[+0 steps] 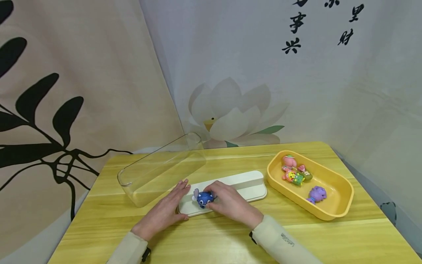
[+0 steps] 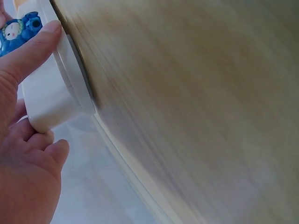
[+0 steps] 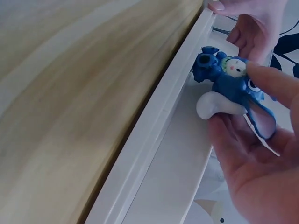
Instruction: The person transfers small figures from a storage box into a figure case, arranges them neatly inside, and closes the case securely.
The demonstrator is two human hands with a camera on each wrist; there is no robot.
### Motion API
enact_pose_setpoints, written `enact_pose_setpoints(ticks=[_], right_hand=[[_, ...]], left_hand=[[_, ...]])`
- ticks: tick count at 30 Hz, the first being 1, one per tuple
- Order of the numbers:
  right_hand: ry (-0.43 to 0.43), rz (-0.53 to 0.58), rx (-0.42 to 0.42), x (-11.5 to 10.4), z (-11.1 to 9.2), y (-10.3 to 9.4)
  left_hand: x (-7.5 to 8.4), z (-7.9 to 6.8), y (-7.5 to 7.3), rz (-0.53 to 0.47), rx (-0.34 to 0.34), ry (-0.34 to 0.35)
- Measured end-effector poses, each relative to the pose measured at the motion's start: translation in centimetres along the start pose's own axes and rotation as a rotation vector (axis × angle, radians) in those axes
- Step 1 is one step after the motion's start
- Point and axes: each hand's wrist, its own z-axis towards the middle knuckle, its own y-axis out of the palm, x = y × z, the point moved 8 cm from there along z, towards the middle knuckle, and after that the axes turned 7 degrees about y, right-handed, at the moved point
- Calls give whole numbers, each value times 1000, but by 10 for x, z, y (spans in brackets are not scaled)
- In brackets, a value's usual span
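On a long white stepped base [image 1: 250, 185], at its left part, stands a blue toy figurine [image 1: 204, 198] with large ears. My right hand [image 1: 232, 203] pinches this figurine between thumb and fingers. Its white tail and a small pale face on its front show in the right wrist view, with its feet close over the base's surface. My left hand [image 1: 165, 211] holds the left end of the base, thumb [image 2: 39, 44] along the near edge and the other fingers round the far side.
Behind my left hand lies a clear plastic cover [image 1: 161, 168] on the wooden table [image 1: 227, 242]. To the right is a yellow tray [image 1: 343, 196] holding a purple figurine [image 1: 317, 194] and several colourful ones [image 1: 290, 163]. A printed curtain [image 1: 230, 55] hangs behind the table.
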Motion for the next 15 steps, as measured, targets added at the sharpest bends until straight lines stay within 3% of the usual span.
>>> enact_pose_setpoints(ticks=[10,15], right_hand=[[-90,13,-17,-17,8,11],[-85,0,-33,-21,11,17]], left_hand=[[-3,1,1,-60,5,-11],[-4,1,1,-92,6,-20]])
